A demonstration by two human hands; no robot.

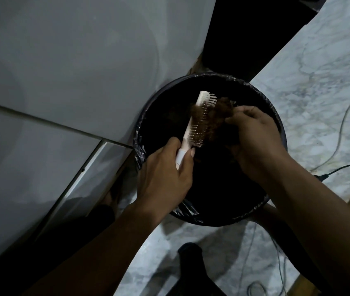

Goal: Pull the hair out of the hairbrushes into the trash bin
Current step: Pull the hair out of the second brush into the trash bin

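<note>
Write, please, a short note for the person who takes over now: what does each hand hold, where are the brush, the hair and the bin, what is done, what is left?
Left hand: grips the handle of the pale hairbrush, held over the trash bin.
Right hand: pinches the brown hair clump, partly lifted off the bristles.
Bin: black liner, on the marble floor, directly under both hands.
Done: hair loosened on one side.
Left: pull the clump free, drop it in the bin. No other brush is in view.
</note>
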